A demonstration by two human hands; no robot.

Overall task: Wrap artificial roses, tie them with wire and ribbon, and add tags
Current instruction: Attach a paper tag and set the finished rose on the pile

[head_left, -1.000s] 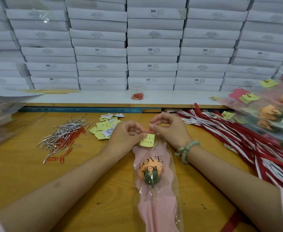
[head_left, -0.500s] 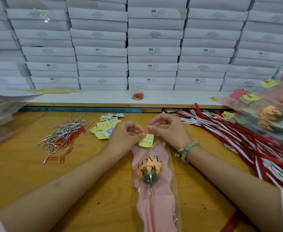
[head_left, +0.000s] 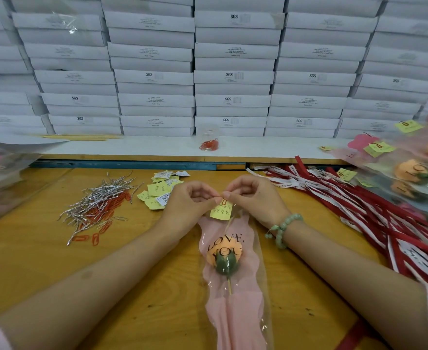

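Pinching the yellow tag [head_left: 221, 210] atop the wrapped rose [head_left: 224, 257] between my left hand [head_left: 190, 205] and right hand [head_left: 254, 198]

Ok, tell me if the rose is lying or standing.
Lying down: the rose rests flat on the table, stem toward the person; left hand and right hand pinch its tag.

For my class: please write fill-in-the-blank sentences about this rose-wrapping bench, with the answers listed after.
1. The left hand and right hand pinch the top of the wrapped rose, where a ____ tag sits.
2. The print over the rose reads LOVE ____.
3. The bead bracelet is on the ____ wrist.
4. The silver wire ties lie on the left hand's ____ side.

Missing words: yellow; YOU; right; left.
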